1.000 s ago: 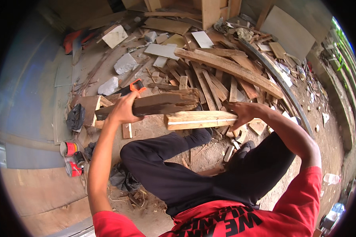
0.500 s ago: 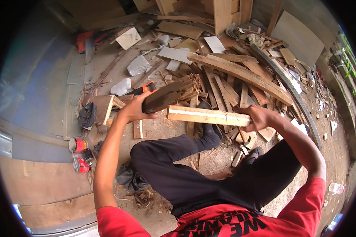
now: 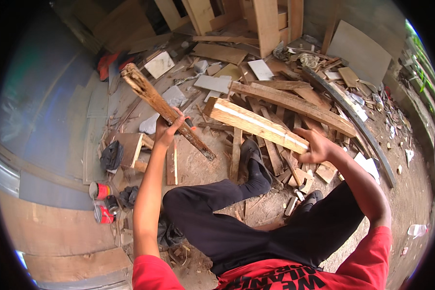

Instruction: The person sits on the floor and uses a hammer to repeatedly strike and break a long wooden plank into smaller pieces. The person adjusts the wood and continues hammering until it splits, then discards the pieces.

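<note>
Nearest, at the lower edge: one red shirt (image 3: 275, 274) with dark lettering; one pair of black trousers (image 3: 217, 205), knees bent apart. Left of these, on the ground: one crumpled black plastic sheet (image 3: 169, 234). Farther out, above the ground: one left hand (image 3: 167, 130), closed about the middle of one weathered board (image 3: 152, 98), brown, its upper-left end splintered and ragged, its lower-right end dark; held aslant. One right hand (image 3: 315, 146), wrapped over the right end of one pale beam (image 3: 256, 124), squared, with a white stripe lengthwise, sloping up to the left; some fingers hidden behind the wood, exact closure cannot be told. The two pieces stand apart, splayed, their nearer parts either side of a gap. To the left, on the ground: two red cans (image 3: 101, 190), close together; one black bag (image 3: 111, 155) beside a wooden box frame (image 3: 130, 144). Beyond the pale beam: one heap of scrap timber (image 3: 275, 104), one long squared beam (image 3: 299, 108) across its top, one long dark bar (image 3: 350, 126) along its right. Farthest: white board (image 3: 260, 70); upright wooden panel (image 3: 268, 29); large pale sheet (image 3: 360, 53), leaning at the wall.
</note>
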The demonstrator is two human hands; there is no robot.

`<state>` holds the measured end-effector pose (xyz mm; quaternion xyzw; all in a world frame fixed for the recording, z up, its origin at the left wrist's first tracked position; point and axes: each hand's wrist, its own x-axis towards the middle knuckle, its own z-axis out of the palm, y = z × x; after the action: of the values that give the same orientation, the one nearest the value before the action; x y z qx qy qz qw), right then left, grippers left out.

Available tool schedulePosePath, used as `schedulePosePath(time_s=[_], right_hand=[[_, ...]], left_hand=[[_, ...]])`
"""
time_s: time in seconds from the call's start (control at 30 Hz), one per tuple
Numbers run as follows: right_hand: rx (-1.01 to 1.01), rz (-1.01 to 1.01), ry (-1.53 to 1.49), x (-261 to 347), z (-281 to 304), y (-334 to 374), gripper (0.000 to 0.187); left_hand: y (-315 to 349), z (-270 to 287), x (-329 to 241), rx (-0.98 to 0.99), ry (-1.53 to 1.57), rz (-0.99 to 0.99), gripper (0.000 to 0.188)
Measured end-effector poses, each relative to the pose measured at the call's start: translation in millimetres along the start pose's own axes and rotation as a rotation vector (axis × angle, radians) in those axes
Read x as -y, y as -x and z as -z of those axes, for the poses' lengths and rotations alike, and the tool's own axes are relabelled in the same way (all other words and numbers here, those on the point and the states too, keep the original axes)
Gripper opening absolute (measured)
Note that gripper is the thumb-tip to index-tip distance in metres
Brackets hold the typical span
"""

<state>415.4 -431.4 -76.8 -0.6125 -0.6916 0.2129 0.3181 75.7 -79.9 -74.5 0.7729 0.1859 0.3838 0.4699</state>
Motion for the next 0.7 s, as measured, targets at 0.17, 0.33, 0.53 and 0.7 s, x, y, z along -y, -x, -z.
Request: schedulePosePath(time_s=[0.17, 0.33, 0.53, 0.7], right_hand=[[-0.152, -0.249, 0.363, 3.4, 7.9, -5.6, 0.070], [-0.351, -0.241, 0.725, -22.2, 21.1, 4.6, 0.066], [-0.387, -0.548, 0.647, -39.1, 44.3, 24.6, 0.066], [-0.450, -0.658, 0.488, -36.0, 38.2, 34.2, 0.063]], left_hand=[[-20.4, -40.3, 24.4, -0.408, 0.221, 0.003, 0.034], [-20.1, -129.2, 42.3, -0.712, 0.774, 0.231, 0.055], [12.8, -234.5, 103.6, -0.746, 1.358, 0.583, 0.085], [-9.5, -279.3, 107.4, -0.388, 1.094, 0.872, 0.118]])
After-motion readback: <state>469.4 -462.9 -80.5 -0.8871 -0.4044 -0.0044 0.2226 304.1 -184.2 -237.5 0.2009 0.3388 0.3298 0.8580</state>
